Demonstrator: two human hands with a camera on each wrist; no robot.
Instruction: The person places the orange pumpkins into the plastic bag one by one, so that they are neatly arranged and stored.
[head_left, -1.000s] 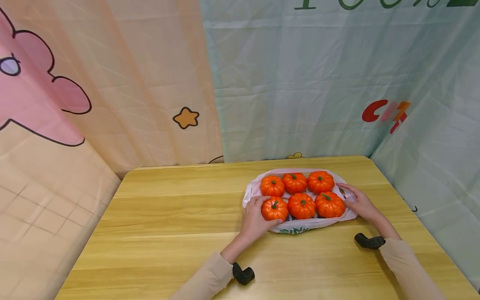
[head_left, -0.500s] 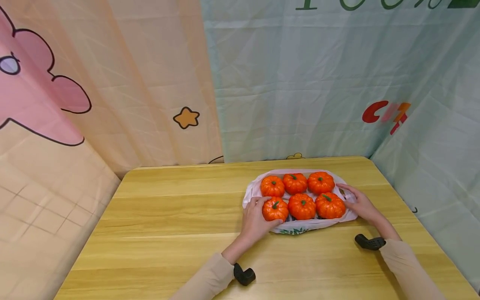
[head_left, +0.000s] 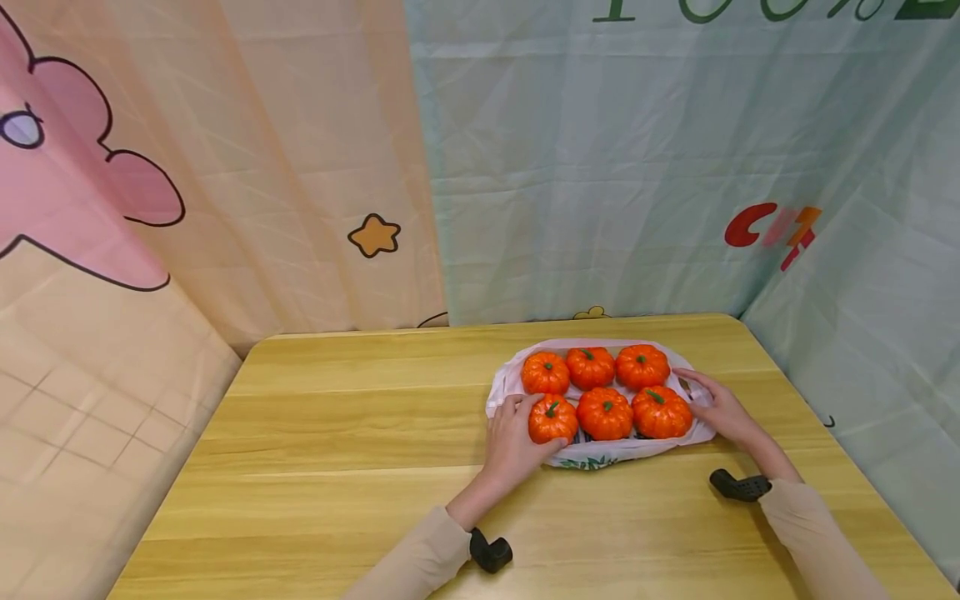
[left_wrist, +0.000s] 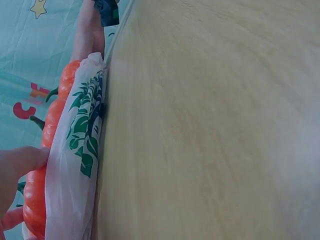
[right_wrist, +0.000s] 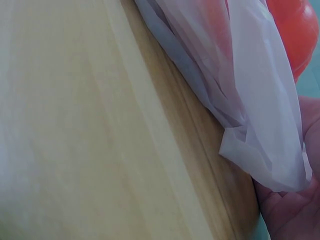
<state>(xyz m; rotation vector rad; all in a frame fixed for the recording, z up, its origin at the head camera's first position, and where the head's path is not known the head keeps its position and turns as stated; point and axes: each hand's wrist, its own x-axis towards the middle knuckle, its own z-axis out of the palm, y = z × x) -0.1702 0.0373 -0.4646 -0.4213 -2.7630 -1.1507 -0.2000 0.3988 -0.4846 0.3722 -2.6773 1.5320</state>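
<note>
Several small orange pumpkins with green stems sit in two rows in a white plastic bag (head_left: 633, 448), whose mouth is spread wide. My left hand (head_left: 513, 440) grips the front left pumpkin (head_left: 553, 419), thumb at its near side and fingers at its far left. In the left wrist view, the thumb (left_wrist: 27, 159) presses against the orange skin above the bag's green leaf print (left_wrist: 86, 127). At the bag's right end, my right hand (head_left: 725, 410) holds the rim beside the front right pumpkin (head_left: 662, 412). In the right wrist view, the film hides part of that hand.
The bag rests on a wooden table (head_left: 337, 417), towards its back right. Printed cloth curtains (head_left: 600, 167) stand behind the table and along both sides. A black device (head_left: 491, 552) is on the left wrist, another black device (head_left: 738, 485) on the right.
My left hand and the front left pumpkin have shifted very slightly to the right. The right hand keeps its place at the bag's end.
</note>
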